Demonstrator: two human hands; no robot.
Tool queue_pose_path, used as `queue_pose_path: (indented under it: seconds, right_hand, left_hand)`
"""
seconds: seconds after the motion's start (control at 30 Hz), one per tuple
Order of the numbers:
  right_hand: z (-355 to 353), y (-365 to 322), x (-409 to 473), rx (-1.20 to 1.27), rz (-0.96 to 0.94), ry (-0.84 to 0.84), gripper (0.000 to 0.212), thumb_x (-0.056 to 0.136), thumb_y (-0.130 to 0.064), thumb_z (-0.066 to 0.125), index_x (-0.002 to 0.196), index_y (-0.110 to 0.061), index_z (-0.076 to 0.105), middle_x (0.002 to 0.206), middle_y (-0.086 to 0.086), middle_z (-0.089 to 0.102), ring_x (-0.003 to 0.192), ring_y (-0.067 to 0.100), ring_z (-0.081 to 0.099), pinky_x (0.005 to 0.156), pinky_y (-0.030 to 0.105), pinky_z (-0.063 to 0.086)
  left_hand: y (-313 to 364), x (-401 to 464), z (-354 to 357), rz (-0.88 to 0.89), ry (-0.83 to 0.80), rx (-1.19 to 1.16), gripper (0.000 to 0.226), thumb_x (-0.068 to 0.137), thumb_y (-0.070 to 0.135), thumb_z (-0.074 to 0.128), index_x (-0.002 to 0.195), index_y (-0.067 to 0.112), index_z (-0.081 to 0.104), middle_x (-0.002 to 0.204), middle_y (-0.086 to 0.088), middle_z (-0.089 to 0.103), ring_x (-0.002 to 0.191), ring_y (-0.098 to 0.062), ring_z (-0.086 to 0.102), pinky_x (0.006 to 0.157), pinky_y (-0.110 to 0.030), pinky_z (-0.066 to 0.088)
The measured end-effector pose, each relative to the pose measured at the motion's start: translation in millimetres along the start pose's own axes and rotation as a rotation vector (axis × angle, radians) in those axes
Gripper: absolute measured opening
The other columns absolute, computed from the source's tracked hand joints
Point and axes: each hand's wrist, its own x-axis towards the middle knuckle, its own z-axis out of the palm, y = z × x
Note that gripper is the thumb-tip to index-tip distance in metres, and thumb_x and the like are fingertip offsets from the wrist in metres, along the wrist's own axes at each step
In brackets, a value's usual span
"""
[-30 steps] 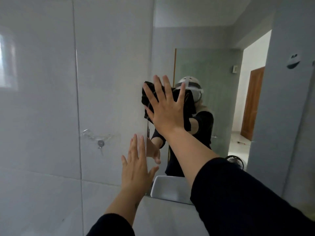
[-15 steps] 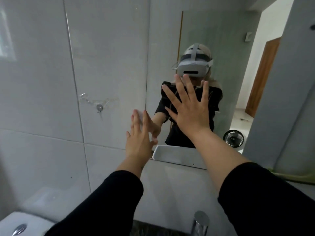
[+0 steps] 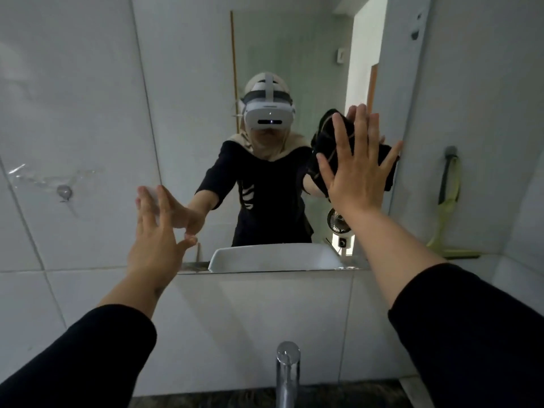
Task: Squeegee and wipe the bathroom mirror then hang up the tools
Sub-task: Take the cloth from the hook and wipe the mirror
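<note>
The bathroom mirror (image 3: 294, 54) hangs on the tiled wall straight ahead. My right hand (image 3: 357, 169) lies flat with fingers spread, pressing a black cloth (image 3: 326, 136) against the glass close to the mirror's right edge. My left hand (image 3: 156, 242) is open and holds nothing, its fingertips resting at the mirror's left edge, low down. A green squeegee (image 3: 444, 213) with a dark handle hangs from a hook (image 3: 450, 151) on the right wall, blade down, apart from both hands.
A small metal hook (image 3: 64, 191) sits on the left wall tile. A chrome tap (image 3: 288, 372) rises at the bottom centre over a dark counter. The mirror reflects a white basin, a small fan and a doorway.
My right hand has slid the black cloth rightward across the glass, from the middle to the right edge. The view has tipped down, bringing the tap and squeegee into sight. My left hand stays at the left edge.
</note>
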Motion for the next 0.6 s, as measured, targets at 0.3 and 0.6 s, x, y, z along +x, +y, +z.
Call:
queue_pose_path:
  seconds: [0.3,0.6]
  right_hand:
    - [27,33,-47,0.1,0.283,0.11,0.061,0.097,-0.053,0.02,0.151,-0.027,0.012,0.159,0.01,0.017,0.147,0.03,0.015,0.11,0.068,0.012]
    - [36,-21,-73,0.096,0.261,0.09,0.061,0.098,-0.049,0.028,0.152,-0.024,0.014,0.159,0.013,0.015,0.147,0.032,0.012,0.108,0.071,0.008]
  left_hand:
    - [-11,3,7,0.083,0.075,0.02,0.116,0.077,0.038,0.073,0.145,0.035,-0.022,0.157,0.001,-0.026,0.148,-0.026,-0.006,0.107,-0.057,0.035]
    - [-10,3,6,0.082,0.065,0.042,0.116,0.078,0.043,0.071,0.144,0.035,-0.024,0.155,0.004,-0.03,0.148,-0.023,-0.005,0.103,-0.053,0.04]
